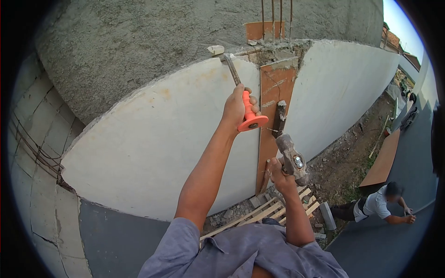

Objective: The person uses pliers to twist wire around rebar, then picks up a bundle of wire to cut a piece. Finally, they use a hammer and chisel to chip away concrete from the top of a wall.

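Note:
My left hand (pixel 237 107) is wrapped round the orange guarded grip of a chisel (pixel 251 121). The chisel's steel shaft points up and away, its tip at the top edge of the white wall (pixel 185 111), beside a pale loose chunk (pixel 216 49). Lower and to the right, my right hand (pixel 282 178) is closed on a hammer (pixel 293 160), whose heavy metal head stands just above the fist. Most of the hammer's handle is hidden by the hand. The hammer head is apart from the chisel's struck end. Behind the hammer runs a brown board (pixel 273 106) set upright in the wall.
Rebar rods (pixel 281 18) rise above the board. Rough grey plaster (pixel 139 41) covers the wall behind. Wooden slats (pixel 259 215) and rubble lie below. At lower right another person (pixel 378 204) leans against a dark grey wall (pixel 389 245). Bent rods (pixel 37 150) stick out at left.

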